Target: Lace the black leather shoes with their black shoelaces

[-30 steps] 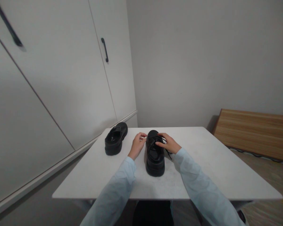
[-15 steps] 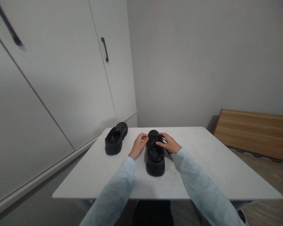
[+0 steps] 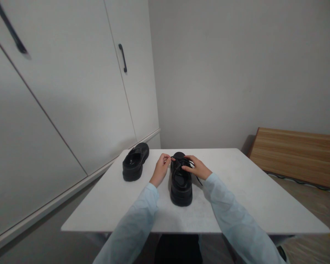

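Note:
A black chunky shoe (image 3: 181, 185) stands on the white table (image 3: 244, 198), heel toward me, with black laces loose over its top. My left hand (image 3: 161, 169) is at the shoe's left side, fingertips pinched on a lace (image 3: 176, 160). My right hand (image 3: 198, 168) rests on the shoe's upper right, fingers on the laces, one lace end trailing down by its wrist. A second black shoe (image 3: 135, 161) sits apart at the table's far left, untouched.
White cupboard doors with a dark handle (image 3: 122, 58) fill the left wall. A wooden board (image 3: 297, 154) lies low at the right beyond the table. A plain grey wall stands behind.
My left hand has shifted slightly right toward the shoe's laces and pinched one. My right hand and both shoes have stayed put.

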Demonstrator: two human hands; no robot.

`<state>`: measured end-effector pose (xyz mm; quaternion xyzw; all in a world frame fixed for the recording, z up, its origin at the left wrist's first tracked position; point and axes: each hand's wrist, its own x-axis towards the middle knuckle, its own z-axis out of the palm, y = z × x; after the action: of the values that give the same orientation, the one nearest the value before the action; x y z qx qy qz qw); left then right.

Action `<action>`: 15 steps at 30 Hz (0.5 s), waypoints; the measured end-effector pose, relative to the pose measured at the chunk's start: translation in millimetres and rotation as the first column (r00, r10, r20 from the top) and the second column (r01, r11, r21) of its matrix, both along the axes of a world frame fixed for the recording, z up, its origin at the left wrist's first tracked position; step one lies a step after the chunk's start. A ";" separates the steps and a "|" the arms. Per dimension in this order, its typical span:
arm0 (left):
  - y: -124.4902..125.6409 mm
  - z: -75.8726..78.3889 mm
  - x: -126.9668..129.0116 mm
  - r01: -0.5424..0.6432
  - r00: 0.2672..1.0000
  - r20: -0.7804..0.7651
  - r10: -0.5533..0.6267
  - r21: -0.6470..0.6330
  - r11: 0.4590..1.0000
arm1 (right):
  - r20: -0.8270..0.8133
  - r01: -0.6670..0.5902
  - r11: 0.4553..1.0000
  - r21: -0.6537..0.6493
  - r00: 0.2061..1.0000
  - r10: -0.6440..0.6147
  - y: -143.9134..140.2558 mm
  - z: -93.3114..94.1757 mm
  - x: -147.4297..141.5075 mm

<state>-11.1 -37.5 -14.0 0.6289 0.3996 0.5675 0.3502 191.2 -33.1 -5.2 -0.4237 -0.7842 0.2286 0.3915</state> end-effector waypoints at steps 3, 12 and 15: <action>2.9 -2.0 -0.8 -0.024 1.000 0.005 0.024 0.014 1.000 | 0.010 0.001 1.000 0.000 1.000 -0.001 -0.3 0.7 -0.3; 4.1 -0.8 -2.2 -0.025 0.998 0.052 0.023 0.034 0.999 | 0.002 -0.007 1.000 0.000 1.000 0.007 1.2 -1.2 0.4; 2.3 1.3 -2.3 -0.028 0.999 0.041 0.027 0.023 0.999 | -0.006 -0.006 1.000 0.011 1.000 0.006 1.5 -1.8 0.6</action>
<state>-13.4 -35.2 -12.8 0.6158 0.3943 0.5896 0.3431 191.8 -31.6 -7.0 -0.4186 -0.7855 0.2266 0.3955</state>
